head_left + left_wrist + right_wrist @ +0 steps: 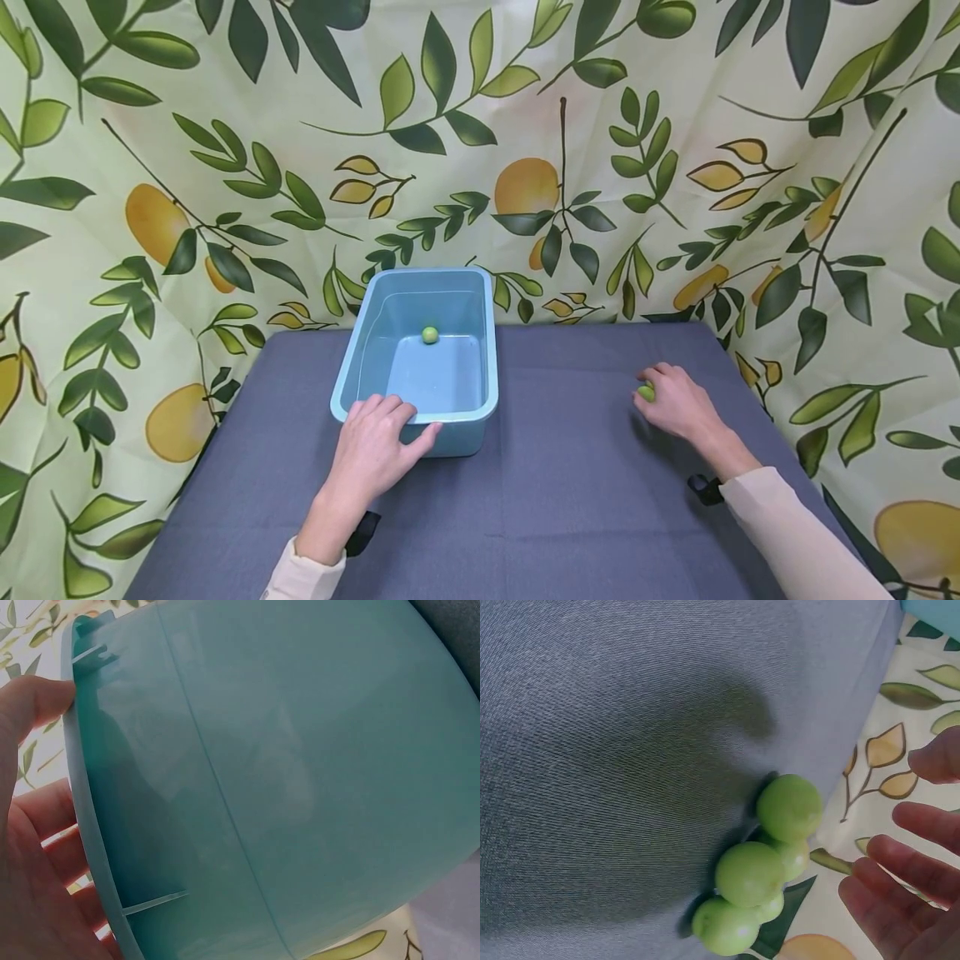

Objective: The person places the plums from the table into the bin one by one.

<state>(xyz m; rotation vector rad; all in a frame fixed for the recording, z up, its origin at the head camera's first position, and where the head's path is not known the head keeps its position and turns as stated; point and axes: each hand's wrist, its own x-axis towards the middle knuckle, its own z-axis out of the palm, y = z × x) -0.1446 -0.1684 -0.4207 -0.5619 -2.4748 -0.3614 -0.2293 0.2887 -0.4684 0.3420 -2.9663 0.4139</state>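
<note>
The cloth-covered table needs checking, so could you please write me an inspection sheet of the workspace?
Surface: dark blue-grey tablecloth, faintly creased.
Job's things: light-blue plastic bin holding one round green fruit; at least five green fruits bunched on the cloth.
Clutter: nothing seen.
Grippers: left hand grips the bin's near rim; right hand beside the bunched fruits, fingers loosely bent.
Cables: nothing seen.
Surroundings: leaf-and-fruit-print fabric behind and at both sides.

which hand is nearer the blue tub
Left. The left hand holds the near rim of the blue tub; the right hand is off to the tub's right, over the table by the green fruits.
</note>
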